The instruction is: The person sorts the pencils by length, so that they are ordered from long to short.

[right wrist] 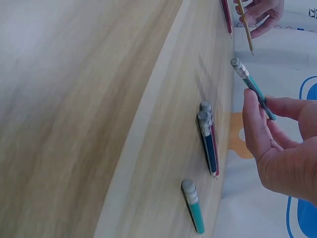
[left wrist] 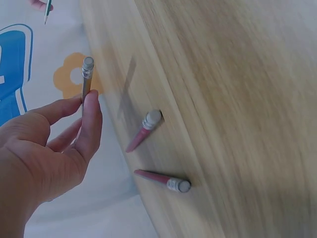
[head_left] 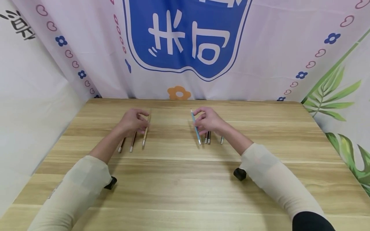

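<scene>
My left hand (head_left: 133,120) pinches a yellow pencil (head_left: 144,138) between thumb and fingers, its eraser end toward me. The left wrist view shows that pencil raised off the table. Below it lie two dark red pencils (left wrist: 141,135) (left wrist: 163,179) with white erasers. On the other side, my right hand (head_left: 210,121) pinches a light blue pencil (head_left: 198,133), lifted and tilted, its sharpened tip pointing away. Under the right hand, a dark blue pencil (right wrist: 210,151) and a red pencil (right wrist: 215,136) lie side by side. A teal pencil (right wrist: 196,213) rests apart from them.
The wooden table (head_left: 179,179) meets a printed curtain (head_left: 260,64) along its far edge. White cloth (head_left: 29,96) hangs at the left, and leaf-printed cloth (head_left: 341,96) at the right. Black wrist-worn pieces (head_left: 240,174) sit under both cuffs.
</scene>
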Tool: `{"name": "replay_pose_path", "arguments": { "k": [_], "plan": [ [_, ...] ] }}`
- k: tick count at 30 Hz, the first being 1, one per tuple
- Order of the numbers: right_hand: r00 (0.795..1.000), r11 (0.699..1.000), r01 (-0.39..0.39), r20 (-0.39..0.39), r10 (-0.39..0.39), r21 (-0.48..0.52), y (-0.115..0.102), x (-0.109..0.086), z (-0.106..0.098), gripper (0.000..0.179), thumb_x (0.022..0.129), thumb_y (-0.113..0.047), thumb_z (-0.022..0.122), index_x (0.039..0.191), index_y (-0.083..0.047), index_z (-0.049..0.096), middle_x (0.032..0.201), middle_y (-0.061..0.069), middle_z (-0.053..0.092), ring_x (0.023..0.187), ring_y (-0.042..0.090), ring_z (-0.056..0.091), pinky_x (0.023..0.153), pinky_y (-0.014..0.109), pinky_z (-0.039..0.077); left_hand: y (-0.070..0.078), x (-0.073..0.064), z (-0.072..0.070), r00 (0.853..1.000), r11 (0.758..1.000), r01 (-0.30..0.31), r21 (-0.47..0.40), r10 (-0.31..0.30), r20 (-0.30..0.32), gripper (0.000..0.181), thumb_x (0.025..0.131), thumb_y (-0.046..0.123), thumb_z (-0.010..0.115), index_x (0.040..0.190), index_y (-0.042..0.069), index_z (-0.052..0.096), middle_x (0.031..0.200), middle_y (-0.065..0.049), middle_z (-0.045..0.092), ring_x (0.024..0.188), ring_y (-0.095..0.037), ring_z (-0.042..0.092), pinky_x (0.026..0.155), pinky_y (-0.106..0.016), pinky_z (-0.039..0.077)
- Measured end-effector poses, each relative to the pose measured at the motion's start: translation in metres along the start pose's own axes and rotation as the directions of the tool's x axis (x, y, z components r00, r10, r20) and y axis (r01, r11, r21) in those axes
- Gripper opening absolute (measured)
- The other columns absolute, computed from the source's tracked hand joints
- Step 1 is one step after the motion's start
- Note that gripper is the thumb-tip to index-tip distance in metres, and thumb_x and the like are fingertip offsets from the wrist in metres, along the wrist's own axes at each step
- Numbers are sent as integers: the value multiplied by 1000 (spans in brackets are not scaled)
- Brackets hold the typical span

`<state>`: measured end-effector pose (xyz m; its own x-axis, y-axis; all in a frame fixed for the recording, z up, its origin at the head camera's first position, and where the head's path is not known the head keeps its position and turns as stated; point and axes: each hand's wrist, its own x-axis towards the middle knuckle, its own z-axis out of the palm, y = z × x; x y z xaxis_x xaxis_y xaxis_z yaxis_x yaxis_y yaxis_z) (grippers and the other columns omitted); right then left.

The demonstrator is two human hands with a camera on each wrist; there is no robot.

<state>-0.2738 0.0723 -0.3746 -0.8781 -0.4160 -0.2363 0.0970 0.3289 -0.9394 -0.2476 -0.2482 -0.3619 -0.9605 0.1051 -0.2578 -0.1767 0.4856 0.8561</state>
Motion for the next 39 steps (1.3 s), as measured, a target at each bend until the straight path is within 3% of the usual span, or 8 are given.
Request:
{"name": "replay_pose_path", "arguments": {
  "k": [23,39],
  "plan": [
    [999,1000,-15,36,15,9,-8,9,21,41,96,8,65,133,-2,53,98,15,63,77,24,68,74,42,68,-10,0,-11,1000,994,0,111,1,-6,52,94,-9,65,140,-19,45,92,-18,64,69,-17,65,64,-32,67],
    [999,1000,-4,41,4,-19,-13,12,26,38,97,6,64,132,-4,54,99,16,65,78,25,68,71,40,68,-8,1,-3,999,964,-23,265,13,39,45,94,-9,65,136,-16,52,91,-19,60,74,-24,68,66,-35,67]
  ]
}}
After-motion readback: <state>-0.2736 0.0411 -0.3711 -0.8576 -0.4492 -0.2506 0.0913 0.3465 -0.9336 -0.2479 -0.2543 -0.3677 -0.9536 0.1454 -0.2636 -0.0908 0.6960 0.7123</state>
